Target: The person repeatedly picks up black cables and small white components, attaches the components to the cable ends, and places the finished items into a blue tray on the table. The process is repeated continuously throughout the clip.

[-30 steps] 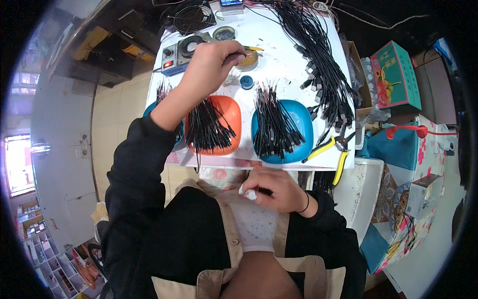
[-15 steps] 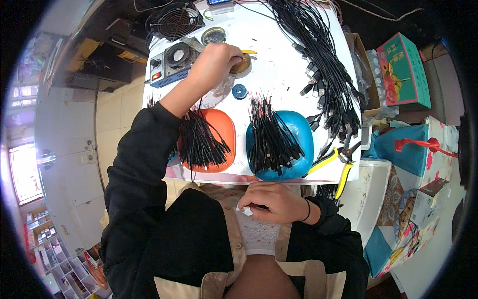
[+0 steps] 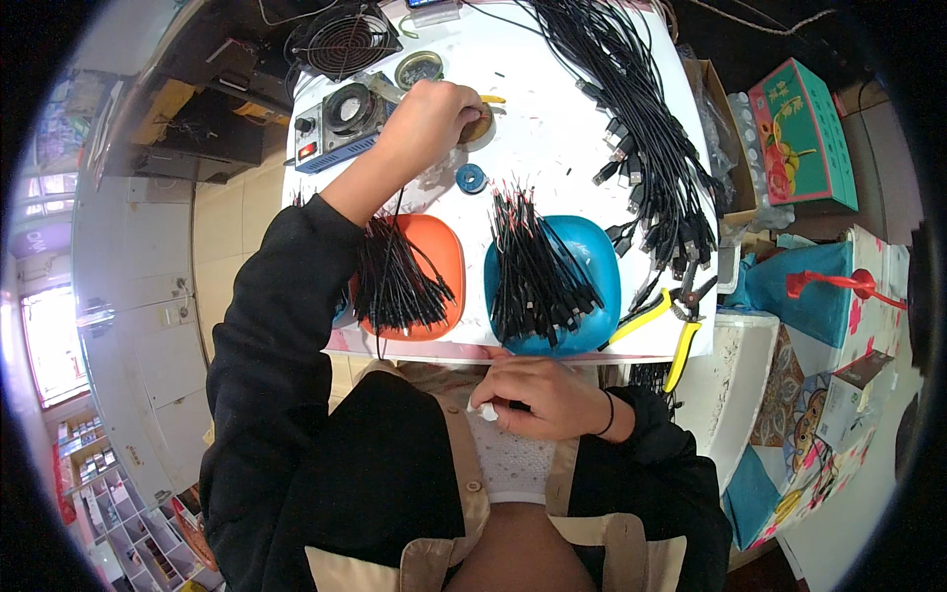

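My left hand (image 3: 429,120) reaches across the table to a small round brownish tin (image 3: 479,126), its fingers closed at the tin's edge. Whatever they pinch, if anything, is hidden behind the hand. Close to my body, below the table's front edge, my right hand (image 3: 538,395) is closed on a crumpled white tissue (image 3: 485,410). A blue spool (image 3: 472,179) lies just in front of the tin. Black cables (image 3: 402,281) with stripped ends fill an orange tray (image 3: 449,259), and another bundle of cables (image 3: 533,276) lies on a blue tray (image 3: 604,271).
A grey-blue device with a round top (image 3: 345,113) stands at the left, with a black fan (image 3: 345,44) behind it. An open tin (image 3: 420,69) is nearby. Many black USB cables (image 3: 641,128) cover the right side, above yellow-handled pliers (image 3: 681,340). A green carton (image 3: 804,133) stands beyond.
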{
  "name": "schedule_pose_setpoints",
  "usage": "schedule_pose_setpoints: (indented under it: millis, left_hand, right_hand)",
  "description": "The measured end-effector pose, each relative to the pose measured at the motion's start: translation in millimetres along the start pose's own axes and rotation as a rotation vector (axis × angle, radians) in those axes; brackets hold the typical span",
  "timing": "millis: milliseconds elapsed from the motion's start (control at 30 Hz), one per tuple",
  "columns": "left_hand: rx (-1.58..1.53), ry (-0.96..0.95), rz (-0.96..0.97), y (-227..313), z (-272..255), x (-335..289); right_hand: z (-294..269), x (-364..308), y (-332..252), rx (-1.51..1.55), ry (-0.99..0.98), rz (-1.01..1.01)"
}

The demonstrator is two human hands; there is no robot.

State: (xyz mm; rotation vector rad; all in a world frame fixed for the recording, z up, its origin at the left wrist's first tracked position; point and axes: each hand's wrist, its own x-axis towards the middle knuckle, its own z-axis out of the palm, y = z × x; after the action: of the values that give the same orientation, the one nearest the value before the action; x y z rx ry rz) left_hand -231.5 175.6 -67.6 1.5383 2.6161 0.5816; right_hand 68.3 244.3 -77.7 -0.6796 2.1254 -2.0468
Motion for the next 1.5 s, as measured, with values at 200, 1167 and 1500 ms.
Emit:
schedule_pose_setpoints:
  millis: [200, 1167, 1500]
  left_hand:
    - [0.021, 0.068, -0.023, 2.5, -14.6, -9.2]
    - [0.19, 0.213, -0.14, -88.1, -98.2, -79.8]
    - [0.251, 0.11, -0.113, -102.4, -86.3, -69.0]
  right_hand:
    - [0.8, -3.2, -6.2, -0.011, 0.03, 0.078]
    - [29.6, 15.1, -4.2, -0.189, -0.004, 0.113]
    - [25.6, 17.4, 1.1, -0.158, -0.017, 0.203]
